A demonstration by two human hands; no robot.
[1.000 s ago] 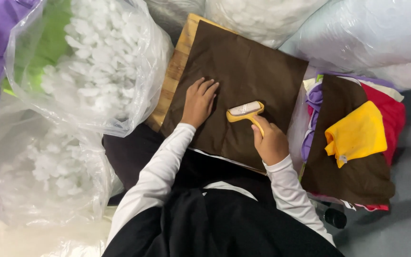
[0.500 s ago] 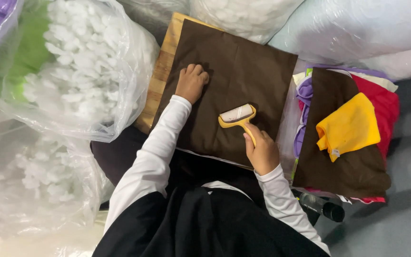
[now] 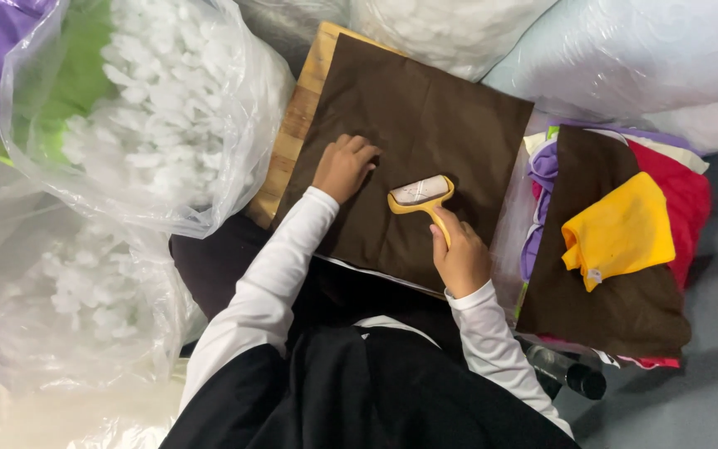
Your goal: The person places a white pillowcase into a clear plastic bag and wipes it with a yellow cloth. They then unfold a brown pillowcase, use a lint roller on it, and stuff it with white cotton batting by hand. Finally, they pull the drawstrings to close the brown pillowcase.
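right hand (image 3: 461, 259) grip wrapped round lint roller (image 3: 421, 194) handle, left hand (image 3: 342, 165) flat, wooden board (image 3: 299, 120) mostly hidden

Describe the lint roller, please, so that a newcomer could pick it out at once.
Find the wooden board under the big brown cloth. On that cloth, the right hand grips a yellow-handled lint roller. Its white roll is the only pale thing on the brown.

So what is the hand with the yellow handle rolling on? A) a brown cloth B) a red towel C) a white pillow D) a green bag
A: the right hand grips the yellow lint roller, whose head lies on the brown cloth spread over the wooden board, while the left hand presses flat on the same cloth.
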